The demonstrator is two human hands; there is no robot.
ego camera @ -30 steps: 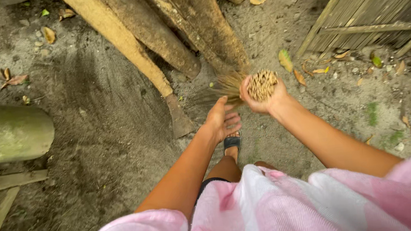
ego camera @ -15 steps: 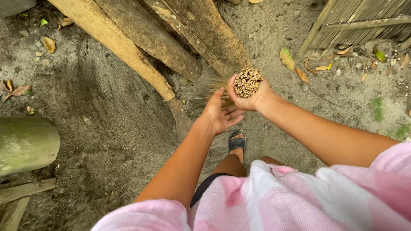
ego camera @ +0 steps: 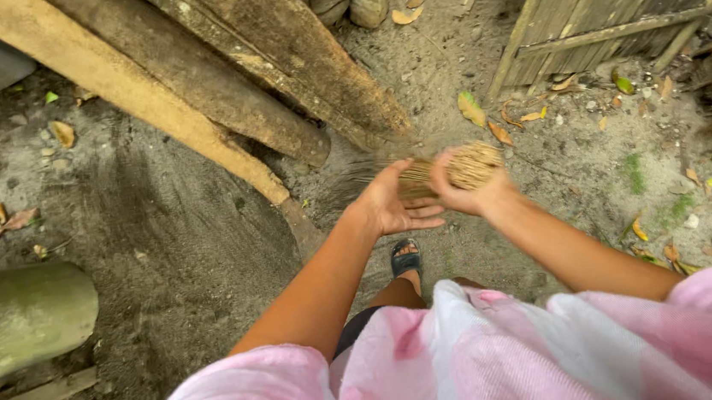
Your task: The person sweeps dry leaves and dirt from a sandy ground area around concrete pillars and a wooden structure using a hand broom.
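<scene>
My right hand (ego camera: 467,190) is closed around the thick end of a bundle of thin tan sticks, a stick broom (ego camera: 456,168), held out in front of me above the sandy ground. The broom's cut ends face up toward me and look blurred. My left hand (ego camera: 395,201) is open, palm turned toward the bundle, right next to its left side; whether it touches the sticks I cannot tell. Below the hands, my foot in a dark sandal (ego camera: 405,260) stands on the sand. My pink and white top fills the bottom of the view.
Weathered wooden planks (ego camera: 218,92) lean diagonally across the upper left. A green-grey pipe (ego camera: 23,319) lies at the left edge. A slatted wooden fence (ego camera: 614,6) stands at upper right. Dry leaves (ego camera: 472,108) and small stones dot the sand.
The right hand with the broom dropped a little and shifted right, now blurred from motion. The left hand stays open beside it. The view tilted, sliding the planks and pipe.
</scene>
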